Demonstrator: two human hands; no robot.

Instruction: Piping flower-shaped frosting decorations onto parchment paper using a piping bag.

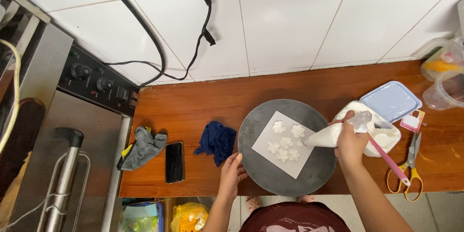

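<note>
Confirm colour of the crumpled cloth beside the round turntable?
Dark navy blue crumpled cloth, clearest in the head view.

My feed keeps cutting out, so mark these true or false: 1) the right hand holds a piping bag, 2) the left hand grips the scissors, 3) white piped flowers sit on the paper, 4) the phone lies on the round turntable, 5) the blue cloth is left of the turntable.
1) True: the right hand holds the piping bag, its tip over the paper square.
2) False: the left hand rests on the edge of the grey turntable; the yellow-handled scissors lie untouched on the counter.
3) True: the white piped flowers sit on the paper.
4) False: the phone lies on the wooden counter.
5) True: the blue cloth lies left of it.
</note>
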